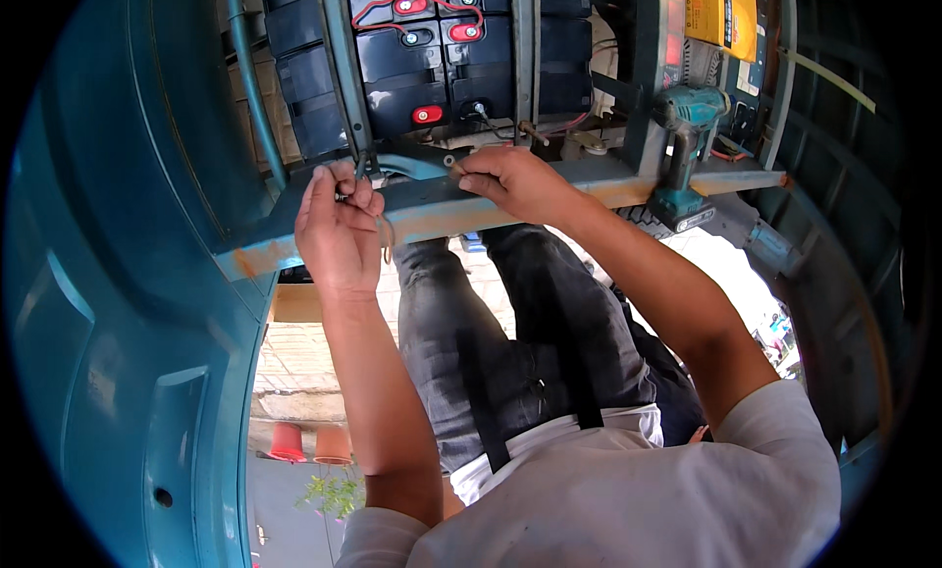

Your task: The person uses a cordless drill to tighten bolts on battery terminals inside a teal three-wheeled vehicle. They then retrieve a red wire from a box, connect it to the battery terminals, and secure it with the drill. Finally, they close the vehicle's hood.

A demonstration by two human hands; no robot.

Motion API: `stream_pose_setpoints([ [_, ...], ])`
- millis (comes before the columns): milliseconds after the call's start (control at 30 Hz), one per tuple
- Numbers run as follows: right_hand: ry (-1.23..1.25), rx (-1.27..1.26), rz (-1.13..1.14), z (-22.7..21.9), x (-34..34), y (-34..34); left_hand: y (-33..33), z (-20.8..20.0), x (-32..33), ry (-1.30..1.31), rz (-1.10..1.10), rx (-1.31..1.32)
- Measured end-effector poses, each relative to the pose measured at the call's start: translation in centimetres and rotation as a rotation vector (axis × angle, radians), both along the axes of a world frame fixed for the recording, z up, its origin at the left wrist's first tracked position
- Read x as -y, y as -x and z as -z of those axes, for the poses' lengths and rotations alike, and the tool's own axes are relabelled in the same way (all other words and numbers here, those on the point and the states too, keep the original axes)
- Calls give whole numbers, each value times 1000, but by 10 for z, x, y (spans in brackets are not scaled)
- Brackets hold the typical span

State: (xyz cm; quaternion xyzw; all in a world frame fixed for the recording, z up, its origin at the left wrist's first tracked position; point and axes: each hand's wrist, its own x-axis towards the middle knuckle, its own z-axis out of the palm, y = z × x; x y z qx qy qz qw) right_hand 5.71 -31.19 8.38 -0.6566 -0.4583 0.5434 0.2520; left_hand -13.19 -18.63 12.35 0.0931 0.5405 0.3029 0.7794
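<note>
My left hand (339, 236) is raised just over the front beam, its fingers curled together. Something small and dark sits between those fingers, too hidden to name, and a thin tan loop (388, 239) hangs beside them. To its right, my right hand (518, 183) pinches a small metal piece with a round, ring-like end (450, 161) between thumb and finger. Both hands are in front of a bank of black batteries (400, 77). Red-capped terminals and a red cable (368, 21) show on the battery tops.
A rusty teal metal beam (589, 187) runs across under my hands. On its right part stands a teal cordless drill (687, 146). Upright metal bars (525, 53) cross before the batteries. A yellow package (721, 14) lies at the far right. A teal panel (108, 274) fills the left side.
</note>
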Motion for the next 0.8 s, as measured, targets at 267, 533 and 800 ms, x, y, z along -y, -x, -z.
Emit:
stream_pose_setpoints([
  [267,32,-22,254,2,12,19,135,-2,102,7,599,-512],
  [533,-203,146,135,7,17,23,133,153,143,-706,1257,-680],
  [800,-246,282,183,13,25,26,173,189,137,-872,1367,-729],
])
